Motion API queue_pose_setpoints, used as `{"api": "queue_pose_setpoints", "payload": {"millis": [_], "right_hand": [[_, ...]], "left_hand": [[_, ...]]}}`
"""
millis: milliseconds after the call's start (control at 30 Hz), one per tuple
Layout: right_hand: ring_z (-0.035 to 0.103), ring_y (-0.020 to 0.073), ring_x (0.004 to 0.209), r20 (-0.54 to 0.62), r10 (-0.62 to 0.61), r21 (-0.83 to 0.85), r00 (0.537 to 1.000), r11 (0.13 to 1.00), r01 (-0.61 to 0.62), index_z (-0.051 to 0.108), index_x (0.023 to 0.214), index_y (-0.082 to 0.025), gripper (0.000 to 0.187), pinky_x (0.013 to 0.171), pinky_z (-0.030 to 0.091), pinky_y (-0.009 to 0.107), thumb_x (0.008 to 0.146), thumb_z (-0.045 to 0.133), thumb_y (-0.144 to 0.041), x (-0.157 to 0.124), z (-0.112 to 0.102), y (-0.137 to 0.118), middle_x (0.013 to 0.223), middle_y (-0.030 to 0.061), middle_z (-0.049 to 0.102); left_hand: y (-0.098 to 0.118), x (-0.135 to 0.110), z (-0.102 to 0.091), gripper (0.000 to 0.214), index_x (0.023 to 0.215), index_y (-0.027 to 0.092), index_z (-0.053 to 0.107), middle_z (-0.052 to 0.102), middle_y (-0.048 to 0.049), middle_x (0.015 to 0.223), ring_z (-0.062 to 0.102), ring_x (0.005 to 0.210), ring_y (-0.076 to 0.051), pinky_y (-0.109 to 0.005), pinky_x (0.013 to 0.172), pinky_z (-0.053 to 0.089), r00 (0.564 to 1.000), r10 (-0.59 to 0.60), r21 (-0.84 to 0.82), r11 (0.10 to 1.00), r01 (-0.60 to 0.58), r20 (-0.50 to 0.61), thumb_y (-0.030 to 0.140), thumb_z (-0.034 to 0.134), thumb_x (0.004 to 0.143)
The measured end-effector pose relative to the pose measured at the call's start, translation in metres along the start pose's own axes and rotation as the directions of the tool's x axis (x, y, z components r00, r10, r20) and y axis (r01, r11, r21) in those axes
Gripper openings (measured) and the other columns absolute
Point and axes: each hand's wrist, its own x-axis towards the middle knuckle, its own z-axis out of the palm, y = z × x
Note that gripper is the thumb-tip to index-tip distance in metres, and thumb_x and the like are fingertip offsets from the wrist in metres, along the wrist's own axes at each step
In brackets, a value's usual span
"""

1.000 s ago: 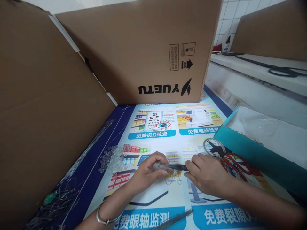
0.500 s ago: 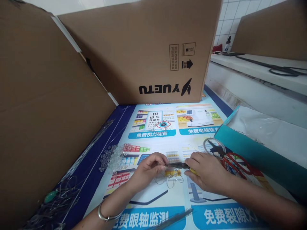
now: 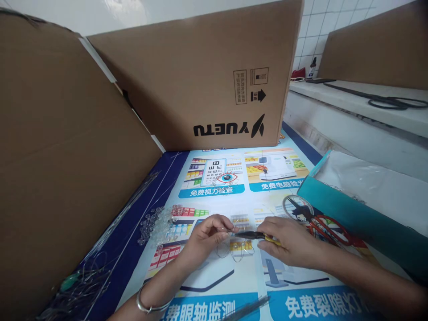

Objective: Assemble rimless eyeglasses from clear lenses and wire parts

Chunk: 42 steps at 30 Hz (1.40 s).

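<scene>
My left hand (image 3: 203,238) pinches a thin wire piece (image 3: 236,252) that loops down onto the printed poster mat (image 3: 214,285). My right hand (image 3: 289,243) is closed around small pliers (image 3: 252,235) with yellow handles; the dark jaws point left and meet the wire at my left fingertips. A silver bangle sits on my left wrist. A heap of clear beads (image 3: 157,220) lies just left of my left hand.
Big cardboard boxes (image 3: 207,76) wall off the left and back. Red-handled scissors (image 3: 321,223) lie right of my hands, beside a teal box (image 3: 361,218). Long wires (image 3: 117,223) and a wire tangle (image 3: 76,290) lie at left. A white ledge (image 3: 354,102) carries black cables.
The wire piece has turned in my fingers and its loops now hang lower. Both hands stayed almost in place, and the view tipped slightly upward.
</scene>
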Motion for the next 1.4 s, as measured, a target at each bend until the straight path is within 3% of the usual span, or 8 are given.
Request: {"api": "queue_pose_setpoints", "payload": {"millis": [267, 633, 833, 1033, 1400], "right_hand": [[0.054, 0.0212, 0.088, -0.045, 0.007, -0.068, 0.999, 0.998, -0.01, 0.056, 0.101, -0.021, 0.03, 0.074, 0.039, 0.032, 0.086, 0.042, -0.043, -0.001, -0.001, -0.001, 0.092, 0.0074, 0.058], [0.053, 0.0209, 0.085, -0.039, -0.014, -0.088, 0.999, 0.996, 0.011, 0.054, 0.102, -0.022, 0.031, 0.071, 0.038, 0.032, 0.087, 0.039, -0.044, -0.002, 0.003, -0.005, 0.092, 0.0059, 0.057], [0.052, 0.0213, 0.085, -0.069, -0.007, -0.151, 0.998, 0.989, -0.004, 0.054, 0.103, -0.021, 0.033, 0.069, 0.036, 0.032, 0.089, 0.036, -0.044, -0.003, 0.005, -0.007, 0.092, 0.0063, 0.056], [0.05, 0.0224, 0.084, -0.07, 0.002, -0.231, 0.998, 0.973, -0.018, 0.054, 0.1, -0.021, 0.032, 0.069, 0.035, 0.033, 0.089, 0.035, -0.044, -0.004, 0.005, -0.013, 0.09, 0.0068, 0.055], [0.048, 0.0233, 0.08, -0.084, 0.004, -0.336, 0.996, 0.941, -0.032, 0.054, 0.097, -0.021, 0.026, 0.066, 0.032, 0.034, 0.088, 0.039, -0.04, -0.005, 0.006, -0.022, 0.088, 0.0062, 0.055]], "left_hand": [[-0.001, -0.001, -0.001, 0.005, 0.076, 0.016, 0.057, 0.058, -0.0043, 0.092, 0.059, 0.091, -0.02, -0.039, 0.083, 0.044, 1.0, 0.009, -0.06, 0.998, -0.008, 0.02, 0.013, 0.06, 0.078], [-0.003, 0.0, 0.0, 0.005, 0.078, 0.017, 0.058, 0.058, -0.0042, 0.09, 0.056, 0.086, -0.017, -0.032, 0.077, 0.042, 0.997, 0.038, -0.025, 0.999, -0.037, 0.06, 0.013, 0.061, 0.078], [-0.005, -0.002, 0.002, 0.003, 0.078, 0.016, 0.057, 0.055, -0.003, 0.088, 0.052, 0.081, -0.014, -0.028, 0.073, 0.039, 1.0, 0.017, 0.01, 1.0, -0.017, 0.02, 0.015, 0.059, 0.079], [-0.005, -0.002, 0.005, 0.005, 0.083, 0.017, 0.056, 0.053, -0.0038, 0.088, 0.052, 0.084, -0.017, -0.032, 0.077, 0.039, 0.999, 0.045, -0.014, 0.999, -0.045, 0.026, 0.022, 0.054, 0.084], [-0.01, -0.003, 0.002, 0.009, 0.079, 0.017, 0.059, 0.052, -0.0044, 0.094, 0.056, 0.088, -0.018, -0.038, 0.083, 0.041, 0.996, 0.087, -0.062, 0.994, -0.085, 0.034, 0.016, 0.052, 0.085]]}}
